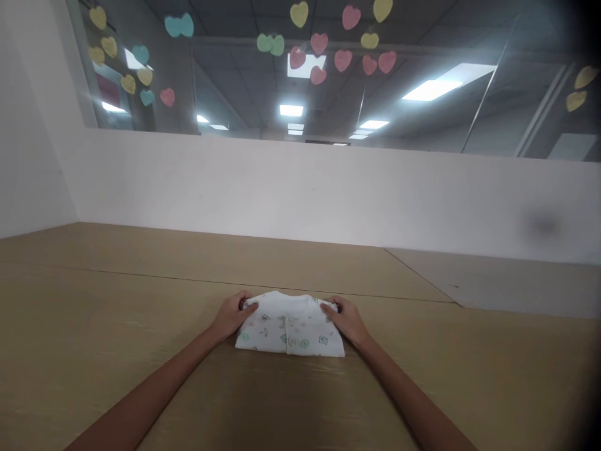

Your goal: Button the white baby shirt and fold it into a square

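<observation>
A small white baby garment [288,326], printed with little green and brown figures, lies folded on the table in front of me. Its neckline is at the far side, and a straight front edge faces me. My left hand [235,313] grips its left upper corner, thumb on top and fingers under the cloth. At the opposite corner my right hand [345,318] pinches the cloth the same way. The fingertips of both hands are partly hidden beneath the fabric.
The wooden-looking table [117,351] spreads wide, with thin seams across it and a grey section [507,279] at the far right. Behind it rises a white wall [282,188]. Above that, heart-shaped notes [343,60] are stuck to a glass pane.
</observation>
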The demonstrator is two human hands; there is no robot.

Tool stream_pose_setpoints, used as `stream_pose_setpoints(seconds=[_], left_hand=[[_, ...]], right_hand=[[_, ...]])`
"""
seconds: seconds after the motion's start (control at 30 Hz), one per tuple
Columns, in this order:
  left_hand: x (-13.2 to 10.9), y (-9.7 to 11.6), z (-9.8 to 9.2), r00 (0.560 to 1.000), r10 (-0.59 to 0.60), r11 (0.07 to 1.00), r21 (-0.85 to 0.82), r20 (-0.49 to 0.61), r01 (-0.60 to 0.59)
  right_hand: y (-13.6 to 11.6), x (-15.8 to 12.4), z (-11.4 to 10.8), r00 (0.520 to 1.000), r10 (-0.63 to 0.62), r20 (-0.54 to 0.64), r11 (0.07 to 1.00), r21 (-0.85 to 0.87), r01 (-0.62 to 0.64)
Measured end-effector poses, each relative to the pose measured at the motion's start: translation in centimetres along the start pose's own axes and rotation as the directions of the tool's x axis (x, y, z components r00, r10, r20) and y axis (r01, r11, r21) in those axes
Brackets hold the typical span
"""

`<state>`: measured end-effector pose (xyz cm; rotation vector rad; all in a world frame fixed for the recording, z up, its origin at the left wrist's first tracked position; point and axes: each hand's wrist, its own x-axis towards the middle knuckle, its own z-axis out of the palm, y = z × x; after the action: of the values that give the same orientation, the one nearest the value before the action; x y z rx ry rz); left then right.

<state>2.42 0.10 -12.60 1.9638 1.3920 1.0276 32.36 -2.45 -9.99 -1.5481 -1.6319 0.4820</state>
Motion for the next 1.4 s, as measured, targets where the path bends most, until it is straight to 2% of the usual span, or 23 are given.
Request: stream_pose_setpoints(seconds=[0.07, 0.13, 0.2, 0.27, 0.3, 0.37, 0.43, 0.5, 0.57, 0.67, 0.73, 0.8, 0.87, 0.93, 1.0, 1.1, 1.13, 1.2, 1.3, 1.4], left_hand=[[0.2, 1.3, -1.0, 0.997, 0.07, 0.997, -0.01, -0.03, -0.071], [0.4, 3.6, -2.6, 0.985, 0.154, 0.988, -0.016, -0.082, -0.156], [0.2, 6.7, -4.8, 0.956, 0.239, 0.968, -0.038, -0.167, -0.249], [-0.4, 10.1, -7.2, 0.914, 0.321, 0.939, -0.04, -0.247, -0.34], [-0.9, 11.7, -8.4, 0.904, 0.349, 0.929, -0.036, -0.245, -0.368], [-2.0, 14.6, -10.4, 0.88, 0.384, 0.913, -0.024, -0.28, -0.406], [-3.2, 16.5, -11.8, 0.853, 0.397, 0.911, 0.029, -0.34, -0.412], [-4.2, 17.6, -12.6, 0.835, 0.389, 0.917, 0.075, -0.389, -0.393], [-4.7, 17.9, -13.0, 0.86, 0.357, 0.933, 0.089, -0.364, -0.349], [-4.1, 17.0, -12.8, 0.948, 0.274, 0.957, 0.147, -0.165, -0.251], [-2.8, 15.4, -12.1, 0.976, 0.213, 0.948, 0.251, -0.038, -0.197], [-1.1, 13.0, -11.2, 0.987, 0.153, 0.92, 0.357, 0.056, -0.163], [0.6, 10.2, -10.3, 0.986, 0.078, 0.88, 0.455, 0.146, -0.137], [1.8, 7.3, -9.6, 0.968, -0.025, 0.857, 0.504, 0.251, -0.108], [2.5, 4.9, -9.3, 0.936, -0.125, 0.864, 0.499, 0.329, -0.06], [2.8, 2.3, -9.8, 0.891, -0.255, 0.839, 0.544, 0.375, 0.011], [2.8, 1.7, -10.1, 0.878, -0.294, 0.825, 0.564, 0.378, 0.033], [2.7, 0.9, -11.1, 0.86, -0.358, 0.8, 0.595, 0.363, 0.081], [2.5, 0.6, -12.9, 0.866, -0.399, 0.783, 0.603, 0.301, 0.151], [2.3, 0.9, -14.5, 0.89, -0.366, 0.821, 0.546, 0.273, 0.17]], right_hand=[[-1.9, 0.2, -1.5, 0.999, 0.01, -0.035, 0.996, 0.085, -0.007], [-4.5, 0.3, -3.7, 0.998, -0.013, -0.057, 0.97, 0.241, 0.026], [-7.3, 0.1, -6.4, 0.99, -0.11, -0.084, 0.917, 0.375, 0.134], [-10.1, -0.6, -9.1, 0.967, -0.228, -0.115, 0.867, 0.429, 0.255], [-11.3, -1.2, -10.3, 0.95, -0.291, -0.112, 0.85, 0.426, 0.31], [-13.4, -2.5, -12.3, 0.9, -0.385, -0.205, 0.811, 0.39, 0.436], [-14.9, -4.0, -13.6, 0.863, -0.393, -0.316, 0.814, 0.317, 0.487], [-15.9, -5.2, -14.3, 0.871, -0.353, -0.343, 0.853, 0.265, 0.45], [-16.2, -5.8, -14.5, 0.925, -0.281, -0.257, 0.912, 0.228, 0.34], [-15.4, -4.8, -13.9, 0.992, -0.126, -0.022, 0.984, 0.126, 0.128], [-13.8, -3.1, -12.9, 0.992, -0.022, 0.121, 0.998, 0.053, 0.015], [-11.6, -1.1, -11.3, 0.975, 0.062, 0.215, 0.998, -0.011, -0.061], [-8.9, 0.7, -9.5, 0.963, 0.095, 0.252, 0.995, -0.065, -0.081], [-6.3, 2.0, -7.9, 0.937, 0.11, 0.332, 0.992, -0.097, -0.081], [-4.0, 2.6, -7.0, 0.89, 0.125, 0.438, 0.99, -0.108, -0.086], [-1.5, 2.8, -7.2, 0.801, 0.228, 0.553, 0.97, -0.2, -0.137], [-1.0, 2.8, -7.5, 0.781, 0.268, 0.564, 0.959, -0.234, -0.16], [-0.2, 2.9, -8.3, 0.778, 0.328, 0.536, 0.939, -0.278, -0.204], [0.5, 3.4, -9.2, 0.843, 0.34, 0.417, 0.927, -0.3, -0.226], [0.6, 3.9, -9.5, 0.909, 0.289, 0.299, 0.925, -0.33, -0.186]])
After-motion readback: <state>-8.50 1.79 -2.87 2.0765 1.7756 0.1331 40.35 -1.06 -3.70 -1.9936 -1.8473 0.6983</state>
